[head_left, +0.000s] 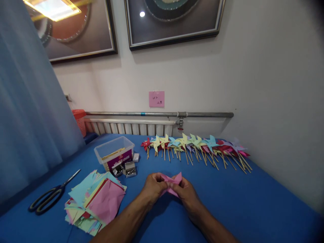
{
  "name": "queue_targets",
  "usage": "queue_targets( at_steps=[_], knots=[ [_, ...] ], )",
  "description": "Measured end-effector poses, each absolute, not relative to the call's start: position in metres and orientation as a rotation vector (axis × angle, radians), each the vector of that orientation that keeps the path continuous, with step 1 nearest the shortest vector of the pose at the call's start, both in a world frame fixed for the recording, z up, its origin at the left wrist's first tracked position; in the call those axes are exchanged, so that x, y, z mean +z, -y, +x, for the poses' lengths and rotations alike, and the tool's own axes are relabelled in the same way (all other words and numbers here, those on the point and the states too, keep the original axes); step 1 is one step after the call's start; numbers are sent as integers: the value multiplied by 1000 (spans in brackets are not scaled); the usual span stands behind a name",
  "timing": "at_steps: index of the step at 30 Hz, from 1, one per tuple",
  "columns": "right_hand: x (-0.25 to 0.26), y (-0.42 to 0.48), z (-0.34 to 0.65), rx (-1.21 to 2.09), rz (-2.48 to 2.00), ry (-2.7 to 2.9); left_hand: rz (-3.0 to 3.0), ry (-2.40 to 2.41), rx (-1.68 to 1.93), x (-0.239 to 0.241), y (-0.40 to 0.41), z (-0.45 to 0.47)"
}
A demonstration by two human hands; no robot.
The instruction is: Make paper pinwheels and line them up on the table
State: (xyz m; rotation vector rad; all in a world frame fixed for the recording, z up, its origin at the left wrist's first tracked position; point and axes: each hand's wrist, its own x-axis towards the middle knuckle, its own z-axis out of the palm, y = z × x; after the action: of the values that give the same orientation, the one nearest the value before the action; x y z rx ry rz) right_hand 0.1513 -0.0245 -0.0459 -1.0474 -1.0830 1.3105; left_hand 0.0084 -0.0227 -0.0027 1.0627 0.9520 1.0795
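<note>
A pink folded paper piece (173, 182) is held between both my hands low over the blue table (253, 202). My left hand (152, 186) pinches its left side with fingers closed. My right hand (186, 193) grips its right side, fingers curled round the folds. One pointed flap sticks up near my right fingers. A stack of cut coloured paper squares (96, 202) with a pink sheet on top lies to the left of my left forearm.
Black scissors (49, 196) lie at the far left. A clear plastic box (114, 153) holds wooden sticks, with small boxes of pins (129, 169) beside it. A row of several finished paper pinwheels (197, 148) lies along the wall.
</note>
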Motion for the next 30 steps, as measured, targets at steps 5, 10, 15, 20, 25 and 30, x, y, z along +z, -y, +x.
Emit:
queue_targets(
  at_steps=[5,10,15,20,25,30],
  knots=[
    [-47,21,153,1296,-1100,1100,1118,-978,1102,-5,21,8],
    [-47,20,153,1306,-1056,1115,1114,-972,1100,-7,22,6],
    [-47,22,154,1314,-1036,1103,1114,-964,1092,-8,23,5],
    [-43,25,153,1332,-1064,1103,1211,-1097,1248,-5,15,-3],
    [-36,29,151,1322,-1057,1103,1498,-1392,1455,18,9,-35],
    [-30,33,150,1319,-1039,1081,1801,-1879,1400,70,-10,-86]
  ],
)
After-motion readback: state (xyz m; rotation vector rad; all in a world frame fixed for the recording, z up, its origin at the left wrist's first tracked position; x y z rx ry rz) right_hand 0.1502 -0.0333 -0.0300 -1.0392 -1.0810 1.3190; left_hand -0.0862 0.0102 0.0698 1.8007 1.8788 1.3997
